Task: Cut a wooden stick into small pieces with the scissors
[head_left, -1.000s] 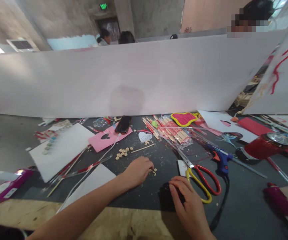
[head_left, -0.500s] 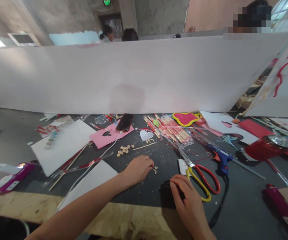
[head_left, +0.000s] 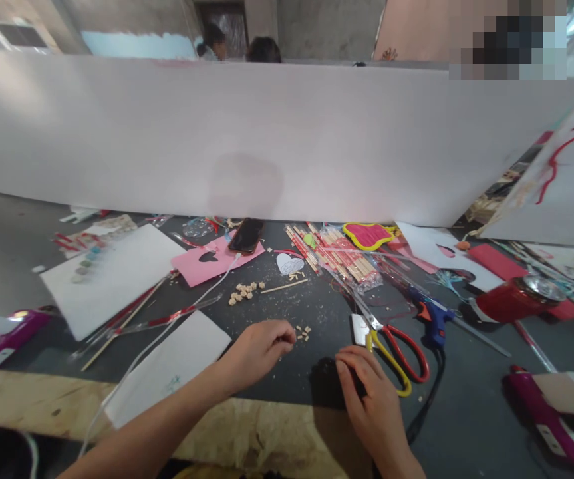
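Note:
My left hand [head_left: 263, 346] is over the dark table with its fingers curled together, just left of a few small cut wooden bits [head_left: 303, 332]. Whatever its fingertips may hold is too small to make out. My right hand [head_left: 370, 398] rests near the table's front, fingers bent and thumb apart, nothing visible in it. Beside it lie scissors [head_left: 391, 352] with one red and one yellow handle. Beyond my left hand are a pile of small wooden pieces [head_left: 245, 293], a thin stick [head_left: 284, 286] and a white paper heart [head_left: 290, 265].
A phone [head_left: 246, 235] lies on pink paper [head_left: 197, 266]. Bundled sticks [head_left: 349, 259], a blue glue gun [head_left: 435, 319] and a red can [head_left: 509, 298] are to the right. White sheets [head_left: 110, 279] lie left. A white panel [head_left: 167, 146] stands behind; people are beyond it.
My left hand has drawn back slightly left from the small wooden bits, its fingers more curled. My right hand stays beside the scissors. The whole view has shifted a little.

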Motion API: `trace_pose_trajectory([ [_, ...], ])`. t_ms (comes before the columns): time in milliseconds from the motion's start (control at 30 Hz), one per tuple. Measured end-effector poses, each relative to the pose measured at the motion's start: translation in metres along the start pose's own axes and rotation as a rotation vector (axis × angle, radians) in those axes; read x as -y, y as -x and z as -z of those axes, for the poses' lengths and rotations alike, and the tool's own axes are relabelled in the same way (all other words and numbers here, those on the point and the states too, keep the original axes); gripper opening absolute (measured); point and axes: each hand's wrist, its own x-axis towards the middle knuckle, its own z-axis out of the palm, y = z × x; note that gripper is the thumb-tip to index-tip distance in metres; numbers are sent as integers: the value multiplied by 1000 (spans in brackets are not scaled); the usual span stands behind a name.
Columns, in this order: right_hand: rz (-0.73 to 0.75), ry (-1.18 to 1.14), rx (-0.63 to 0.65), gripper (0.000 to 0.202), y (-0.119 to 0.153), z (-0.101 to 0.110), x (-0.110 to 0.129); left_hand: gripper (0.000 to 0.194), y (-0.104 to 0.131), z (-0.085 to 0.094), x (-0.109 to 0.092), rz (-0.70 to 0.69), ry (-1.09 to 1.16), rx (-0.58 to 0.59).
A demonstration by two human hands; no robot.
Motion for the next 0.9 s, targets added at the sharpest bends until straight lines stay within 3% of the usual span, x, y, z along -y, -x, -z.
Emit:
trace_pose_trajectory([
  [100, 37, 58, 89, 17, 1, 7, 6, 14, 14, -5, -3, 59, 223, -5],
  [200, 42, 193, 65, 20, 0, 19, 0, 14, 22, -13, -1, 112, 454, -14],
  [333, -40, 449, -65, 29, -3, 36, -25, 13, 27, -18, 2, 256, 836, -32],
  [500, -173, 666, 31, 40, -7, 40, -52, 12, 31, -16, 5, 274, 1171, -54],
  [700, -245, 716, 115, 41, -16, 41, -62, 12, 36, -13, 10, 240, 1370, -68],
  [800, -389, 633, 130, 42, -20, 46, -61, 16, 37, -10, 11, 260, 1438, -88],
  [900, -544, 476, 56, 48, -21, 49, -53, 18, 37, -9, 12, 297, 1480, -123],
])
